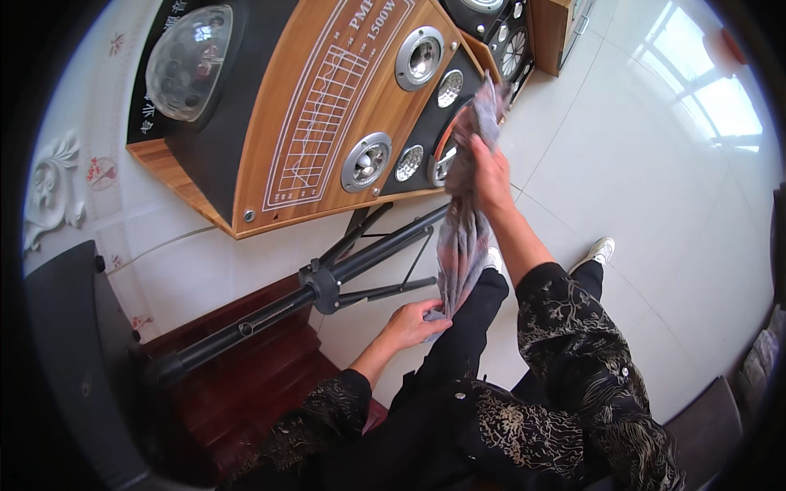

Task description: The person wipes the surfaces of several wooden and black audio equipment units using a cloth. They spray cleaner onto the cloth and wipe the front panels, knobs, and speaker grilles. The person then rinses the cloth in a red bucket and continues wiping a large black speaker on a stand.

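Note:
A crumpled grey and reddish cloth [462,245] hangs stretched between my two hands. My right hand [491,178] grips its upper part, close to the front of a large wood-and-black loudspeaker cabinet [381,104]. Lower down, my left hand [419,322] pinches the other end of the cloth above my left leg. The cabinet front carries round silver tweeters [366,162], small reflector lamps [409,163] and a printed graph [325,123]. Part of its orange-rimmed woofer is hidden behind the cloth. A clear faceted light dome [189,64] sits on the cabinet's end.
A black tripod stand [319,288] runs diagonally below the cabinet. Dark red wooden furniture [270,362] and a black panel [80,344] are at lower left. A second speaker [513,49] and a wooden cabinet [552,30] stand at the top, beside pale floor tiles [614,153].

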`<state>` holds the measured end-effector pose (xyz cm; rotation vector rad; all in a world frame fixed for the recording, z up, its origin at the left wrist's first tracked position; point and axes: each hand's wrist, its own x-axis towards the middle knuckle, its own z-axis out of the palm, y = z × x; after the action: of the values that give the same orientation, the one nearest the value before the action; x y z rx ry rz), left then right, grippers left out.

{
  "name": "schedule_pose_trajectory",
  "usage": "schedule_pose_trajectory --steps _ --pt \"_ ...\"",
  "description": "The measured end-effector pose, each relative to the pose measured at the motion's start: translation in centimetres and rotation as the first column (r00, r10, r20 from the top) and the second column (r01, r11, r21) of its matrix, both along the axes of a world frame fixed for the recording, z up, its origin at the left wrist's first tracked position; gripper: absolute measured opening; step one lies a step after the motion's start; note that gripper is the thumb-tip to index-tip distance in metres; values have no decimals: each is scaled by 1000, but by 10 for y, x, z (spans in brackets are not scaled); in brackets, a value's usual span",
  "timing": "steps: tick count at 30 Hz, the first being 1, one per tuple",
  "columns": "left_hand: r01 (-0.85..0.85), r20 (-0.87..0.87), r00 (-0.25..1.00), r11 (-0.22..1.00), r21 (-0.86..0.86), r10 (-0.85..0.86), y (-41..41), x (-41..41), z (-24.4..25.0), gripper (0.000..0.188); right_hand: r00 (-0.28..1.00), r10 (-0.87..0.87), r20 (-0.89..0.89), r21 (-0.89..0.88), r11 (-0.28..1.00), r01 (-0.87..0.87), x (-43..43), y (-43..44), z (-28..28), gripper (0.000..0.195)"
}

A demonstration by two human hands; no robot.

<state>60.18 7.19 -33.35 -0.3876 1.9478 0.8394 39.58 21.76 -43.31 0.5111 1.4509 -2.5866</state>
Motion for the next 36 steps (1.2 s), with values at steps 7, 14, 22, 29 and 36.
schedule_pose_trajectory --steps 7,14,22,29,36 --pt "-195 -24 980 981 20 196 -22 15 -21 56 942 41 -332 298 952 63 -7 -90 5 52" --pt "-184 39 982 983 -26 185 -27 30 -40 50 986 -45 -164 247 965 85 27 -132 -65 55" --pt "-177 -5 984 982 -64 177 -42 58 -52 52 990 -55 -127 205 976 80 62 -144 -50 44" --pt "-53 29 998 989 -137 58 -17 45 -40 44 988 90 123 159 981 -109 93 -145 10 45" --pt "7 65 998 989 -148 3 2 26 -21 48 853 215 476 -251 963 -103 57 -103 50 47"
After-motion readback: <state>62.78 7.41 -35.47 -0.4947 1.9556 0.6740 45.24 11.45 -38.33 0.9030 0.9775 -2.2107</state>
